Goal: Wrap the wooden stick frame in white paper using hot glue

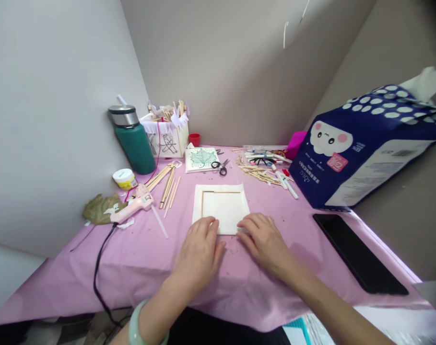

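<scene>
The white square board (pixel 223 207) lies flat in the middle of the desk (pixel 149 268), which is covered with a pink cloth. Thin wooden strips (pixel 202 203) run along its left and far edges. The left hand (pixel 199 251) and the right hand (pixel 263 239) are both spread flat and grasp nothing. Their fingertips rest on the near edge of the board, the left one at the near left corner and the right one at the near right corner.

Just behind the board are a leaf picture (pixel 202 158) and black scissors (pixel 221 166). To the left lie loose wooden sticks (pixel 167 184) and a pink glue gun (pixel 131 208) with a black cord, beside a dried leaf (pixel 100 208). A green bottle (pixel 133 139) stands at the far left. On the right are a blue tissue pack (pixel 361 148) and a black phone (pixel 358 254).
</scene>
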`<state>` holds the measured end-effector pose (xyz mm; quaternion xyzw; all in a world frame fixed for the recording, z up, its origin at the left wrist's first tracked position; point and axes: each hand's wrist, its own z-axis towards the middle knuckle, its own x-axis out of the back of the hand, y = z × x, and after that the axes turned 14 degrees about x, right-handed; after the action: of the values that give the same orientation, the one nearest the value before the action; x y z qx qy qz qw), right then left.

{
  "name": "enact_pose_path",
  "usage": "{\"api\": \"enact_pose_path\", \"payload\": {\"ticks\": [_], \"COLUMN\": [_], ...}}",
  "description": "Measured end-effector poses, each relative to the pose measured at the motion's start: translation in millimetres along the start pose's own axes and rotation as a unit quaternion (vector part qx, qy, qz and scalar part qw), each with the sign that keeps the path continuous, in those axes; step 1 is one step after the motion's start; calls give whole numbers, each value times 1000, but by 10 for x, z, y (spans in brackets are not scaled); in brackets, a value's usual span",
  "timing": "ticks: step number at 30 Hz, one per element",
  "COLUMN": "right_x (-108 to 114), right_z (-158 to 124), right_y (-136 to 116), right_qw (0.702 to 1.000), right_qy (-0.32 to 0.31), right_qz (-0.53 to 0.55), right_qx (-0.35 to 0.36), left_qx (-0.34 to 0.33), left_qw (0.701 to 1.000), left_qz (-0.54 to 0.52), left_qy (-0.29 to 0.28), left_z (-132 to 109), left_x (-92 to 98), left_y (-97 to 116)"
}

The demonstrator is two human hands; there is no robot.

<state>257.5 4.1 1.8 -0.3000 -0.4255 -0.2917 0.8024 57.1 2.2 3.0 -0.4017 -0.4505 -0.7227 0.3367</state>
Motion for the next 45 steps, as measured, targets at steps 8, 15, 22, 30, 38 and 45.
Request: {"api": "enact_pose_path", "payload": {"ticks": [8, 15, 22, 30, 38, 45], "right_x": [-101, -88, -50, -25, -56, -135], "right_z": [-44, -4, 14, 119, 125, 316], "right_y": [-35, 13, 111, -116, -111, 500], "right_qw": [998, 999, 1000, 998, 994, 983], "right_qy": [-9, -5, -23, -53, -32, -104], "right_qz": [-54, -42, 15, -35, 100, -75], "right_qx": [15, 15, -3, 3, -19, -131], "left_qx": [12, 4, -4, -16, -13, -13], "left_qw": [998, 997, 995, 996, 997, 983], "left_qz": [46, 82, 102, 82, 54, 154], "left_qy": [-29, -13, -7, 8, -46, -95], "left_z": [16, 1, 63, 74, 83, 678], "left_x": [-4, 15, -7, 40, 5, -11], "left_y": [-6, -3, -28, 37, 14, -199]}}
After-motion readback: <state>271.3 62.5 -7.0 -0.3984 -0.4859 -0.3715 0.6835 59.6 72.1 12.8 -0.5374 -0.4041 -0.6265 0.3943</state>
